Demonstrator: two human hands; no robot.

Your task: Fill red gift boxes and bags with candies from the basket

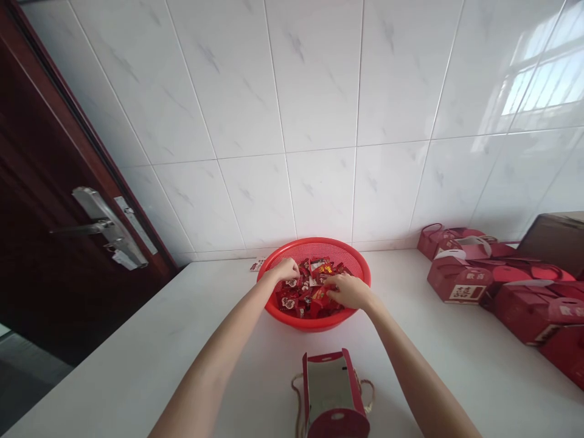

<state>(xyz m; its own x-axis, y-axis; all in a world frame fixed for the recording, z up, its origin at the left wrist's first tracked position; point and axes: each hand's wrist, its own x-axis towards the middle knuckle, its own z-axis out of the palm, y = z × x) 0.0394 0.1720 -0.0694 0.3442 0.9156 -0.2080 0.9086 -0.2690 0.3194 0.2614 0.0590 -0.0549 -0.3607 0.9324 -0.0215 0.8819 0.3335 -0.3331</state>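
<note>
Red-wrapped candies [288, 302] lie heaped inside a round red plastic basket [314, 322] with mesh sides. My left hand [283, 269] is over the left part of the heap, its fingers curled down; whatever they pinch is hidden. On the right side, my right hand [350, 291] reaches over the rim, fingers bent and slightly apart, their tips at the red wrappers. Between my forearms, close to me, sits a dark red gift box [336, 424] with its top open, pale inside walls and rope handles at its sides.
Several red gift boxes [458, 281] stand on the white table [182, 340] at the right, near a brown carton [554, 243]. A small printed card [256, 264] lies behind the basket. White wall tiles [319, 194] rise at the back; a dark door [55, 243] is at left.
</note>
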